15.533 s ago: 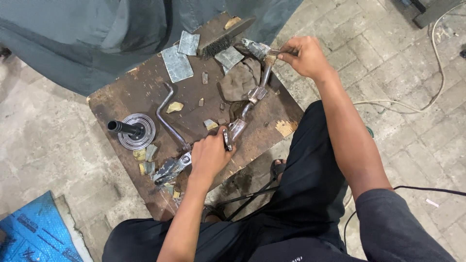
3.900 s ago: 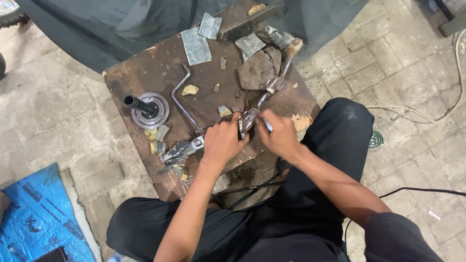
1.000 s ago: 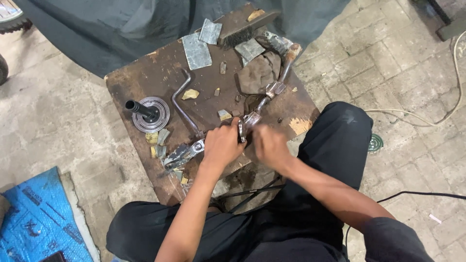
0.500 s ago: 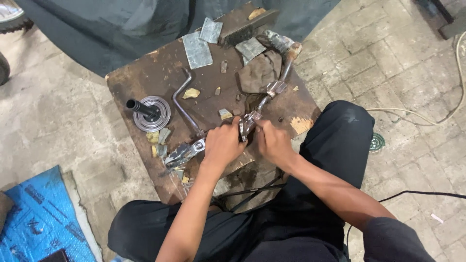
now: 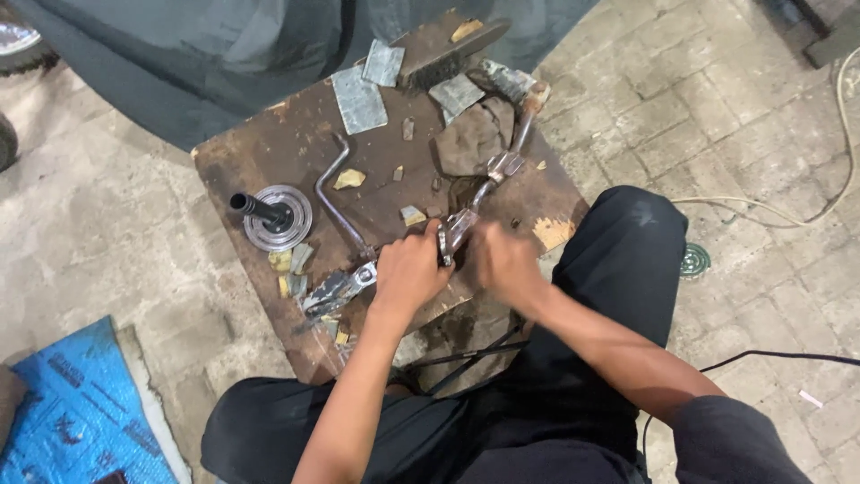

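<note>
Paved workshop floor [image 5: 717, 116], grey and stained; a low, rusty brown table [image 5: 269, 157] is set on it, close against the seated person's knees.

Item in hand: a long metal linkage [image 5: 488, 175] of jointed parts, laid slantwise across the table from its far right corner to the near edge. Its near end is gripped by the left hand [image 5: 408, 273], closed firmly round the metal. The right hand [image 5: 502, 260] is blurred just beside that end; whether it is closed on anything cannot be told.

Adjacent items:
- clamp-like metal tool [image 5: 336, 287], just left of the left hand, partly over the table's near edge
- bent rod [image 5: 340, 197], lying behind it
- round disc with an upright black stub [image 5: 273, 215], near the left edge
- flat grey plates [image 5: 358, 85] and a wire brush [image 5: 448, 49], at the far side
- small scraps [image 5: 349, 177], scattered about

Hazards, as judged:
- fingers may be pinched or struck, both hands being crowded at one joint
- linkage may slip if the hold is loosened, its far end resting loose at the table corner
- clamp-like tool and scraps may be knocked to the floor by a jolt
- black cables [image 5: 466, 358] under the table may be caught by a knee
</note>
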